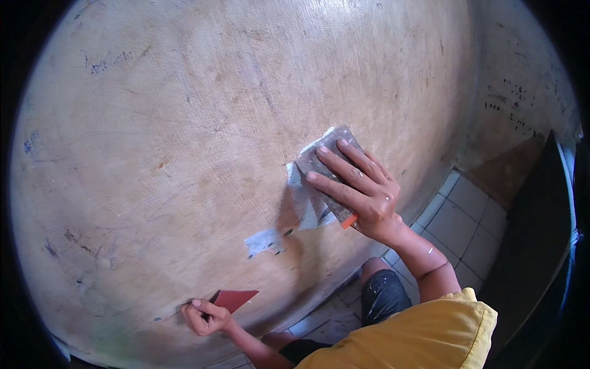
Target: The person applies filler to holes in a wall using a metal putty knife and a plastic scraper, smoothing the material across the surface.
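My right hand point(365, 190) grips a wide putty knife point(329, 157), fingers spread over its stained grey blade, a bit of orange handle showing by the palm. The blade lies against the tan wall point(203, 154), with white putty along its upper edge. Below and left of it are a pale whitish patch point(303, 203) and a smaller one point(264, 242). Low on the left, my left hand point(206, 317) is closed near the wall. From it sticks out a flat, dark red pointed piece point(238, 299); the rest is hidden by the fingers.
Scribbles and scuffs mark the wall, which meets a side wall point(516, 80) at the right. White floor tiles point(452, 230) lie below. A dark upright panel point(528, 227) with a pale blue edge stands at the right. My knee and dark shorts point(382, 295) are close to the wall.
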A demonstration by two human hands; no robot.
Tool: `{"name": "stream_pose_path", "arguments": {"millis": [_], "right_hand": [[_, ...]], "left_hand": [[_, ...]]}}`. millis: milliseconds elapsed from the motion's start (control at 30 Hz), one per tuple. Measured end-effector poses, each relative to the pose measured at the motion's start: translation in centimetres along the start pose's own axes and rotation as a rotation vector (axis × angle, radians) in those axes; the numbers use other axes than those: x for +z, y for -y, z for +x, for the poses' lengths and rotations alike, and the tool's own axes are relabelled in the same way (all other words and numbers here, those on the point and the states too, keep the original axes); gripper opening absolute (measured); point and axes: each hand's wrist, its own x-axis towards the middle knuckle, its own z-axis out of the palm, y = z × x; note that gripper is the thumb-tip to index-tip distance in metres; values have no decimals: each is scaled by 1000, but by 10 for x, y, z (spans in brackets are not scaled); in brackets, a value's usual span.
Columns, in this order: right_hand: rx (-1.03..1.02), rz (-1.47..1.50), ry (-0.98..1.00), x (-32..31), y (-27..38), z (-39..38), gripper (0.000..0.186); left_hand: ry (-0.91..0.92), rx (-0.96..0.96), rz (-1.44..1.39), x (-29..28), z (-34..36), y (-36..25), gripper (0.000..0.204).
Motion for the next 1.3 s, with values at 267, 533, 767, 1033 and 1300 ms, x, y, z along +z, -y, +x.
{"name": "stream_pose_path", "arguments": {"millis": [267, 533, 767, 1033, 1300], "right_hand": [[-16, 31, -9, 10, 2, -10, 35], [28, 44, -1, 10, 9, -9, 40], [42, 54, -6, 11, 15, -4, 39], [63, 34, -24, 11, 18, -3, 40], [55, 62, -68, 9, 17, -2, 41]], "left_hand": [[38, 43, 21, -3, 2, 2, 36], [54, 28, 24, -2, 2, -1, 37], [10, 26, 16, -2, 2, 1, 36], [36, -28, 18, -6, -5, 7, 31], [31, 17, -31, -5, 3, -1, 34]]}}
